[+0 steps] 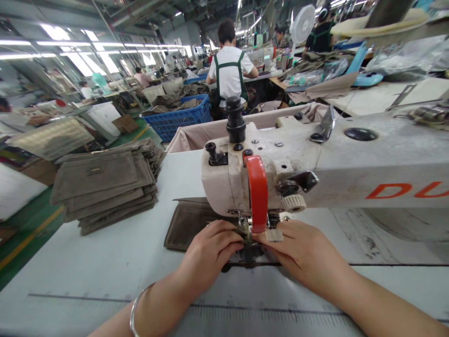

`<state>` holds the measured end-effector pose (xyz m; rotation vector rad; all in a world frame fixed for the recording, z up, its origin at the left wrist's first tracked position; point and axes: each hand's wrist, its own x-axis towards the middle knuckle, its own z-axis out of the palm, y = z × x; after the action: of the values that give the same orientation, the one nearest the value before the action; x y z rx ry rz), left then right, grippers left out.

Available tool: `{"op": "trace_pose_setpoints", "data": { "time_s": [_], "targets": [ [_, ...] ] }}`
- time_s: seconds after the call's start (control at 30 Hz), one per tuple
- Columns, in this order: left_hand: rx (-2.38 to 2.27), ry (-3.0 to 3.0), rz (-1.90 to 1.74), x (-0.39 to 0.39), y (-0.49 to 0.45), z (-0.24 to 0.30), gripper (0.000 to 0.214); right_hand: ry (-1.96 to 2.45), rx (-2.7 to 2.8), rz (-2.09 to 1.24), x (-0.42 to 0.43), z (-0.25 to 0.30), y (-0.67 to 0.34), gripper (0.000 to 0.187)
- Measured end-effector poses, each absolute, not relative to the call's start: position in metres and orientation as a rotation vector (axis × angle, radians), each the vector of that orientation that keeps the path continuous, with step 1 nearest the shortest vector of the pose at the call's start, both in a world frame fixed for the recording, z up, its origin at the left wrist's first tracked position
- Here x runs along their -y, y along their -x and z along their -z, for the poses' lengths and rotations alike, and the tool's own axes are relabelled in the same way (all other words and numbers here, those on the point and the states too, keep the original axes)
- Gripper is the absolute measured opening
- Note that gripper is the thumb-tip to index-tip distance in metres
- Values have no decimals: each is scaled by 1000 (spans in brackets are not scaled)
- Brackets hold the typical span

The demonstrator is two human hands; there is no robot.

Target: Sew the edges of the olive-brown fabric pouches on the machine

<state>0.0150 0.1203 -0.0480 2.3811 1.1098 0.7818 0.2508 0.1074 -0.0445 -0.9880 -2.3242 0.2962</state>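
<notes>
Brown fabric (182,227) lies under the left hand (207,248), fingers (220,228) bent.

The pale counter (105,262), marked with a ruler scale (252,311), carries a sewing machine (322,164), stacked brown cloth pieces (105,187) and a flat brown piece (182,224).

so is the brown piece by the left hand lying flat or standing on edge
Lying flat: the brown piece shows its broad face upward on the pale tabletop, with the left hand over its right part.

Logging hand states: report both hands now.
Left hand: fingers bent on the cloth; grip unclear.
Right hand: bent at the machine; what it holds cannot be told.
</notes>
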Motion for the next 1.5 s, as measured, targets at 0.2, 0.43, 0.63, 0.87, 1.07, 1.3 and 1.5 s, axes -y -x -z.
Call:
{"op": "trace_pose_setpoints", "data": {
  "time_s": [0.2, 0.43, 0.63, 0.87, 1.07, 1.3, 1.5],
  "targets": [
    [-1083, -2400, -776, -120, -14, 49, 14, 988, 2346, -276, -108, 46, -248, 25],
    [-1063, -2476, -774, -120, -14, 51, 14, 1018, 2394, -208, -107, 48, -243, 25],
    [-1040, -2484, -821, -120, -14, 51, 11, 896, 2173, -616, -110, 47, -245, 28],
    [-1022, -2511, -860, -119, -14, 49, 9, 893, 2143, -724, -111, 45, -250, 26],
    [-995, -2573, -807, -109, -17, 40, 11, 1391, 2206, -139, -112, 52, -290, 24],
    [-893, -2759, -873, -111, -19, 44, 19, 1007, 2414, -253, -100, 41, -267, 21],
    [-804, -2791, -712, -112, -17, 48, 20, 921, 2555, -306, -95, 46, -247, 15]
  ]
}}
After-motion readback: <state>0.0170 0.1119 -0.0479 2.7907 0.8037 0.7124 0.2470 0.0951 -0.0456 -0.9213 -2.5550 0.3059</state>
